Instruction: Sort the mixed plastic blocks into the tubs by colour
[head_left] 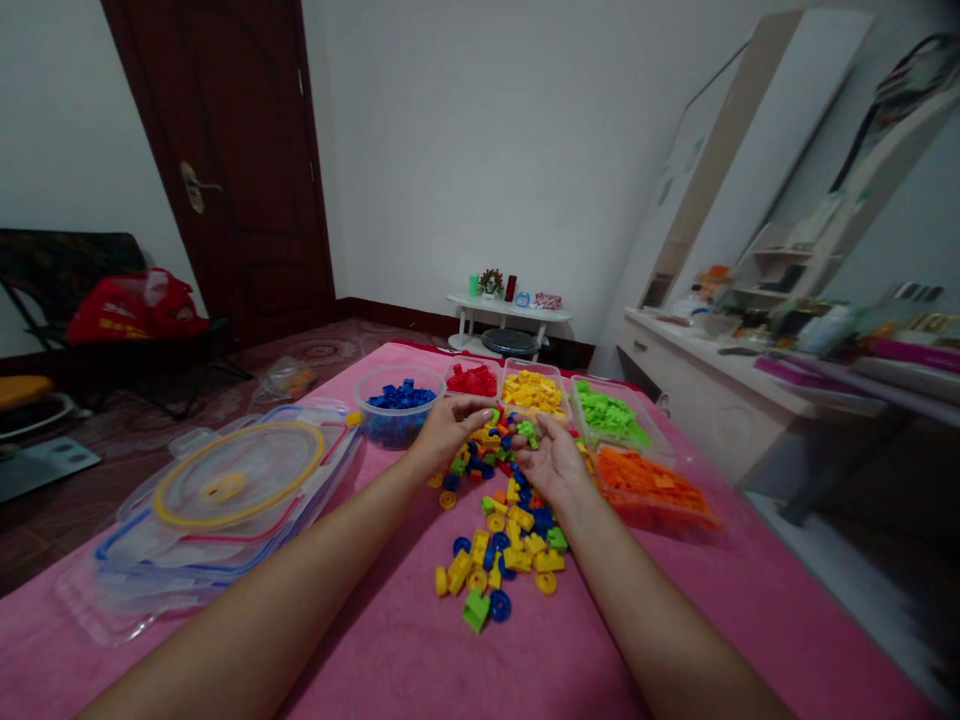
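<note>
My left hand (448, 432) is over the far part of the brick pile, thumb and fingers pinched with a bit of green at the tips, which looks like a toy brick. Palm turned up, my right hand (553, 460) holds green toy bricks (527, 432) in its curled fingers. Below and between the hands spreads a loose pile of yellow bricks (517, 558), blue wheels (499, 605) and a few green bricks (475, 610). Beyond stand containers of blue bricks (403, 395), red bricks (472, 379), yellow bricks (531, 391) and green bricks (609, 412); orange bricks (652, 482) fill one beside my right forearm.
Stacked clear lids (240, 475) lie at the left of the pink-covered table (450, 670). A white dresser (697, 390) with bottles stands to the right. At the back wall is a small white shelf (510, 308); a chair with red bags (139, 305) is at left.
</note>
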